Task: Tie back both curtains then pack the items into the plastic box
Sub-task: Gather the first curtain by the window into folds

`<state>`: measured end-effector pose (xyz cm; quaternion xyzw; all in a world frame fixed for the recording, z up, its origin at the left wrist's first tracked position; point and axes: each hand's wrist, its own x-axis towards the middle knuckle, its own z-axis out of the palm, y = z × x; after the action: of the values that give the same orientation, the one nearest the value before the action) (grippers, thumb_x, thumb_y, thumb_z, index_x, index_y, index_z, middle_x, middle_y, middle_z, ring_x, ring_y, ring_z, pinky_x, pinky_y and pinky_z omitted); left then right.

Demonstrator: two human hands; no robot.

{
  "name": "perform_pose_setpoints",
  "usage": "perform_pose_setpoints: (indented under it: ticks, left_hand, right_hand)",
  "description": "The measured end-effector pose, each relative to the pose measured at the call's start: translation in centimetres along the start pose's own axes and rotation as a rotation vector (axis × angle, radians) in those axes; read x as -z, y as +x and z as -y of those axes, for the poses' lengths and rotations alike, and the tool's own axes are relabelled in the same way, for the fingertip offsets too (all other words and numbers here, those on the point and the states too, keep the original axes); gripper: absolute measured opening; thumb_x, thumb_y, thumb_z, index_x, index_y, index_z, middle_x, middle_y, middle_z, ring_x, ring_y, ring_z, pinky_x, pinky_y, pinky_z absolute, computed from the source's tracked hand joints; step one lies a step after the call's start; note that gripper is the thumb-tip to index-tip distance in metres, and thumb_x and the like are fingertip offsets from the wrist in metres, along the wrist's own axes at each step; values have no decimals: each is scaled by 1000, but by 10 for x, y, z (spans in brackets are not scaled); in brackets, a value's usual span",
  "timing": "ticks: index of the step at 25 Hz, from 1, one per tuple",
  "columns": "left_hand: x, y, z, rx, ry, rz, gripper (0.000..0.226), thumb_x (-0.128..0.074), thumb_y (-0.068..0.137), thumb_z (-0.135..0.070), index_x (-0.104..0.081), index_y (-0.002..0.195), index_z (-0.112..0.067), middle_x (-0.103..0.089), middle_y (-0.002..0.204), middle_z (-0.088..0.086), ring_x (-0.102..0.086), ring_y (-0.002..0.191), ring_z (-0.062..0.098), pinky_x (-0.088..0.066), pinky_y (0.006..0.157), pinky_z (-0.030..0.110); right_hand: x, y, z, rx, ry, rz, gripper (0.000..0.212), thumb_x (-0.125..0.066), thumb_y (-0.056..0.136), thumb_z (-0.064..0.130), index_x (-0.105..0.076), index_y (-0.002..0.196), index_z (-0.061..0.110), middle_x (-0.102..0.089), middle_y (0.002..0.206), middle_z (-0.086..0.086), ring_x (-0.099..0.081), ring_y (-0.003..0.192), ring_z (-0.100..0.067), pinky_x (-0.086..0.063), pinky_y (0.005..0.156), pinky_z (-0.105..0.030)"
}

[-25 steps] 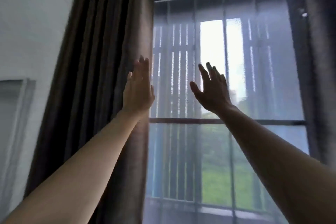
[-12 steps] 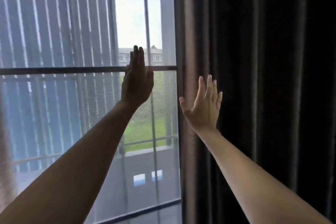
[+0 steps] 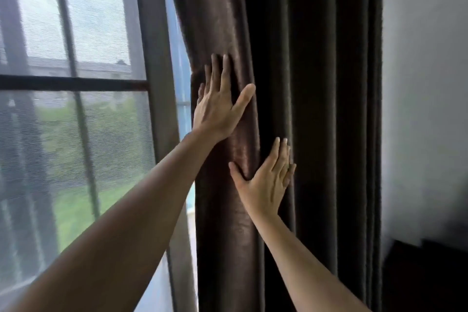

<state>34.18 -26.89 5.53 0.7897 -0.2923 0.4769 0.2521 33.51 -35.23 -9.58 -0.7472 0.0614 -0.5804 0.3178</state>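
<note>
A: While half a second ago only the right hand (image 3: 266, 182) was touching, both are now pressing flat on the curtain (image 3: 316, 83), frame centre.
B: Left hand (image 3: 217, 106) too, fingers straight, gripping nothing. Gathering is probably starting; nothing's tied yet.

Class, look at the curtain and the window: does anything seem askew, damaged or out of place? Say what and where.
Nothing looks damaged. Only the curtain hangs unevenly: its window-side edge kinks toward the wall at the left hand, which lies flat on it, as does the right hand.
</note>
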Motion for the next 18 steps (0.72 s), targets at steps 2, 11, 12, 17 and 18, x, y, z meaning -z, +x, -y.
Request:
perform_pose_setpoints:
  ticks: [2,11,12,17,18]
  left_hand:
    - [-29,14,-2,-33,-58,3,79,-31,92,-62,7,150,-26,12,159,5,12,146,20,2,116,39]
    - [-132,90,-30,-146,-206,38,75,-31,88,-68,6,147,-41,17,158,8,13,145,28,-4,116,50]
    - [-142,97,-35,-153,-224,39,75,-32,88,-68,6,147,-40,18,158,8,13,145,28,-4,115,50]
    - [-219,139,-63,-165,-257,39,78,-33,87,-67,8,147,-39,21,157,9,14,145,29,-5,115,53]
    - [-239,149,-69,-166,-260,42,78,-33,88,-67,9,147,-39,21,157,9,14,145,30,-6,115,53]
  right_hand:
    - [-8,13,-22,-43,-53,-31,113,-63,71,65,-2,148,9,-8,158,-14,-2,146,-24,3,115,-39]
    - [-13,85,-107,-80,-256,-146,119,-66,65,67,-9,148,4,-15,156,-17,-9,146,-27,1,115,-37]
    - [-13,93,-116,-79,-266,-156,120,-67,65,67,-8,149,4,-14,156,-17,-9,146,-27,2,115,-37]
    - [-17,146,-188,-87,-309,-194,121,-68,65,66,-5,149,6,-9,158,-15,-6,146,-26,0,117,-39]
    - [-20,159,-205,-82,-315,-206,121,-68,65,66,-5,149,6,-10,157,-15,-7,146,-26,-1,117,-39]
